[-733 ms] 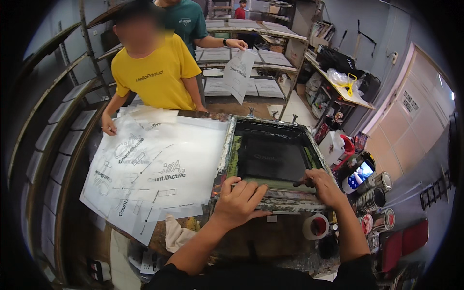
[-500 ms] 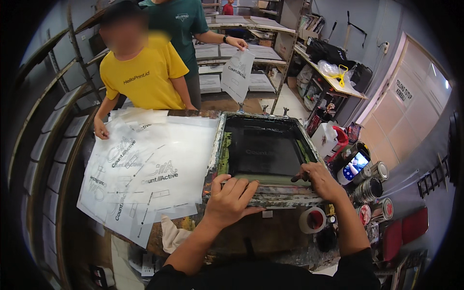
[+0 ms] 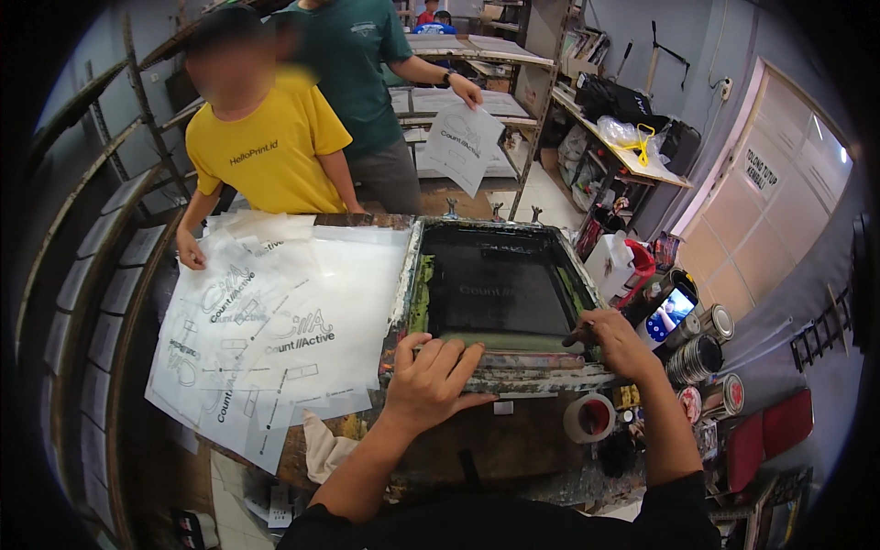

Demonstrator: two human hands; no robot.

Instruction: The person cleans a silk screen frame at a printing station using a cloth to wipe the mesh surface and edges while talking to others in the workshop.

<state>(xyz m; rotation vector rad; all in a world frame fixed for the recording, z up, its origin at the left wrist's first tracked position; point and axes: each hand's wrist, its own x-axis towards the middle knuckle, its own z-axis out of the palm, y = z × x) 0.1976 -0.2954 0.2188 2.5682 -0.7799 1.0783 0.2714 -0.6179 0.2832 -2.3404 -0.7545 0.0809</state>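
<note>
A screen-printing frame [image 3: 406,286] with dark ink over its mesh lies on the worktable before me. My left hand [image 3: 429,380] is closed over the frame's near left edge, fingers on top and thumb held out along the front. Over the near right corner, my right hand [image 3: 616,344] is closed with a small dark thing [image 3: 573,338] at its fingertips. I cannot make out whether that is a tool's end or inked fingers. Printed translucent sheets [image 3: 302,330] lie spread and overlapping to the left of the frame.
Across the table, a person in yellow [image 3: 270,137] rests a hand by the sheets; another in green [image 3: 362,82] holds up a printed sheet [image 3: 463,147]. Right of the frame stand ink cans [image 3: 695,359], a lit phone [image 3: 671,316] and a tape roll [image 3: 589,418]. A cloth [image 3: 325,447] hangs at the near edge.
The person in green has moved right, lowering the held sheet and turning it flatter. My right hand has shifted slightly right; my left hand keeps its place on the frame edge.
</note>
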